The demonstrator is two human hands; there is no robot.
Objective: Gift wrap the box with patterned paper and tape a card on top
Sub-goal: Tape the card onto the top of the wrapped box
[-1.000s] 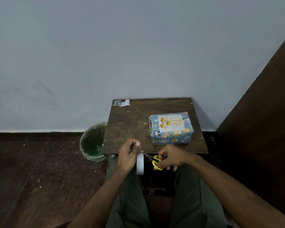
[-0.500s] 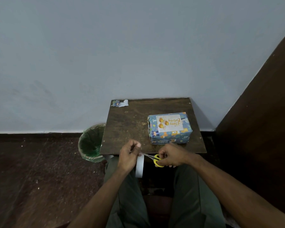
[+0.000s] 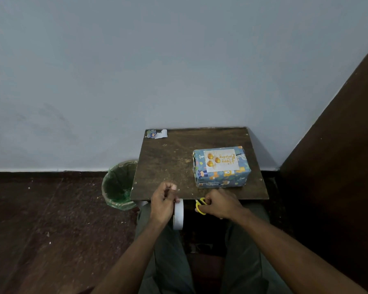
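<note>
A box (image 3: 221, 179) wrapped in blue patterned paper sits on the right half of a small dark wooden table (image 3: 168, 162). A white card (image 3: 220, 160) with orange ornaments and gold lettering lies on its top. My left hand (image 3: 163, 201) grips a white tape roll (image 3: 178, 214) at the table's near edge, thumb and fingers pinched above the roll. My right hand (image 3: 218, 203) holds yellow-handled scissors (image 3: 200, 205) just right of the roll, in front of the box. The scissor blades are hidden.
A scrap of patterned paper (image 3: 157, 133) lies at the table's far left corner. A bin with a green liner (image 3: 119, 185) stands on the floor to the left of the table. A dark wooden panel (image 3: 338, 155) rises on the right. My knees are below the table edge.
The scissors have drawn back from the tape toward my right hand, and the blades no longer show between the hands. My left hand has lifted slightly with the roll.
</note>
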